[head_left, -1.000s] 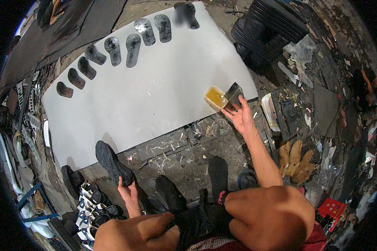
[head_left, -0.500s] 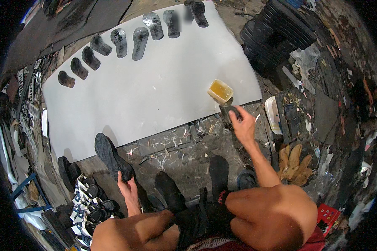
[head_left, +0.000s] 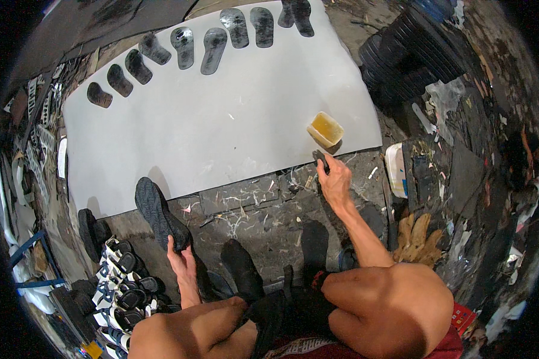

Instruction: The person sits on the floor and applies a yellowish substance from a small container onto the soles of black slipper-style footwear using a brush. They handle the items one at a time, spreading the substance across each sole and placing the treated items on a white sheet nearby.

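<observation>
My left hand [head_left: 184,262] grips one end of a black shoe sole [head_left: 157,209], with its ridged tread side showing. The sole's far end reaches over the near edge of a large pale sheet [head_left: 221,143]. My right hand [head_left: 336,182] pinches a small dark piece [head_left: 319,160], mostly covered by the fingers, so its kind cannot be made out. Just beyond those fingers, a translucent tub [head_left: 326,129] with amber liquid rests near the sheet's right edge. Along the far edge lie several dark insoles [head_left: 214,51], some with a wet-looking shine.
Strapped sandals [head_left: 126,293] are heaped at the lower left, beside another dark sole [head_left: 90,233]. Black ridged pieces [head_left: 407,54] are stacked past the sheet's right side. A tan glove [head_left: 418,238] lies on the littered ground, right of my knee.
My right hand has drawn back toward me and left from the tub, with the dark piece still in its fingers. The whole view has shifted slightly. My left hand keeps hold of the sole.
</observation>
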The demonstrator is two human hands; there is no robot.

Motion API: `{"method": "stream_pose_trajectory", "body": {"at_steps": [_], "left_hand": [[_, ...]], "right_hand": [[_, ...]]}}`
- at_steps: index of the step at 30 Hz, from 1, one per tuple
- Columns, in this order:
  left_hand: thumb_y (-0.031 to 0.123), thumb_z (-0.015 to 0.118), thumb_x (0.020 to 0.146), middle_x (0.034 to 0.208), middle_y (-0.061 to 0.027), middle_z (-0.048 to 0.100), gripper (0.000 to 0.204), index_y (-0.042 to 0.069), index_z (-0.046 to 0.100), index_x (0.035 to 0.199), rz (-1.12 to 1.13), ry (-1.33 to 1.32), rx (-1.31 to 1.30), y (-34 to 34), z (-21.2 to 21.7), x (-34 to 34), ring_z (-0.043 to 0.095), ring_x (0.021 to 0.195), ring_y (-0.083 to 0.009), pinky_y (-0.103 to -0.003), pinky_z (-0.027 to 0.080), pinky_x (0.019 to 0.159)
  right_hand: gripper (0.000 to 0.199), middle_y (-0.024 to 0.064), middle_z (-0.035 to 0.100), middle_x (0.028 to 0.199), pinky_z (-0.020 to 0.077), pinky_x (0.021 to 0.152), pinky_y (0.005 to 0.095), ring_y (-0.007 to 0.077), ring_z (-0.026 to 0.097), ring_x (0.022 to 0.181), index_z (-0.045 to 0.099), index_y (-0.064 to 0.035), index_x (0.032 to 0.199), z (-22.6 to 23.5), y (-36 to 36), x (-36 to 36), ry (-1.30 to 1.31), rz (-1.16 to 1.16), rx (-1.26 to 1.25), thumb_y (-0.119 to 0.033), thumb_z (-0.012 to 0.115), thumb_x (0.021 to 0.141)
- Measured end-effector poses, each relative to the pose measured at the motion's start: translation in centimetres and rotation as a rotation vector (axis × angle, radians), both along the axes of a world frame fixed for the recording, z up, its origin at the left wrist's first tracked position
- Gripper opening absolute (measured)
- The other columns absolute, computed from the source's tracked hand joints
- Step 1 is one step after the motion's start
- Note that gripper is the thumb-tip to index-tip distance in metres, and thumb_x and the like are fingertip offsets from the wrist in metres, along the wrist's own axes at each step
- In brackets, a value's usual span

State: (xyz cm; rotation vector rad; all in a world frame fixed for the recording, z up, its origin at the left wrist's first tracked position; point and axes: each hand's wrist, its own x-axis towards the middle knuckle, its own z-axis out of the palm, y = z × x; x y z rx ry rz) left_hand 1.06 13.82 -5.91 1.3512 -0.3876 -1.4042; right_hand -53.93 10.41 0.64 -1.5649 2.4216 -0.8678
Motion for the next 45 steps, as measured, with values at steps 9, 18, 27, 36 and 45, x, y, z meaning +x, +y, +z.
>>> {"method": "stream_pose_trajectory", "body": {"at_steps": [9, 18, 27, 36, 45], "left_hand": [[0.025, 0.079, 0.107, 0.149, -0.0137, 0.068, 0.053, -0.004, 0.062, 0.148, 0.101, 0.009, 0.089, -0.3, -0.5, -0.2, 0.066, 0.134, -0.0301, -0.044, 0.051, 0.121], [0.026, 0.081, 0.105, 0.148, -0.0141, 0.067, 0.054, -0.005, 0.064, 0.146, 0.196, 0.184, 0.153, -1.4, 0.6, -0.6, 0.065, 0.134, -0.0307, -0.044, 0.051, 0.121], [0.029, 0.08, 0.106, 0.154, -0.0131, 0.063, 0.062, -0.005, 0.058, 0.153, 0.088, 0.052, -0.016, 0.3, -0.1, -0.6, 0.06, 0.14, -0.0304, -0.045, 0.046, 0.124], [0.026, 0.078, 0.108, 0.153, -0.0125, 0.062, 0.059, -0.004, 0.057, 0.154, -0.039, -0.297, -0.105, 1.2, -1.4, -0.4, 0.059, 0.137, -0.0283, -0.044, 0.046, 0.123], [0.026, 0.078, 0.108, 0.152, -0.0123, 0.062, 0.058, -0.004, 0.058, 0.154, 0.124, 0.005, 0.072, 0.0, -0.6, -0.5, 0.06, 0.135, -0.0274, -0.042, 0.049, 0.119]], "right_hand": [[0.027, 0.0263, 0.078, 0.103, 0.0586, 0.086, 0.0562, 0.0466, 0.075, 0.099, 0.076, 0.0021, 0.122, -0.5, -2.0, 2.8, -0.121, 0.087, 0.046, -0.018, 0.073, 0.104], [0.039, 0.0299, 0.079, 0.111, 0.0575, 0.089, 0.0534, 0.0453, 0.075, 0.101, 0.077, 0.0036, 0.128, 0.2, -2.0, 3.7, -0.343, 0.079, 0.134, -0.026, 0.076, 0.103], [0.054, 0.0031, 0.081, 0.109, 0.0532, 0.07, 0.0243, 0.0064, 0.068, 0.086, 0.071, 0.0063, 0.141, 4.8, -1.4, -2.3, -1.141, -0.179, -0.029, -0.032, 0.082, 0.105], [0.048, 0.0132, 0.077, 0.12, 0.0567, 0.092, 0.0458, 0.0319, 0.07, 0.109, 0.076, -0.011, 0.139, 6.6, -1.9, -7.9, 0.367, 0.248, -0.029, -0.008, 0.082, 0.091], [0.025, 0.0118, 0.073, 0.119, 0.0539, 0.094, 0.0424, 0.0298, 0.069, 0.107, 0.081, -0.0064, 0.122, 14.8, -0.6, -6.3, 0.127, 0.201, -0.076, -0.008, 0.08, 0.097]]}}
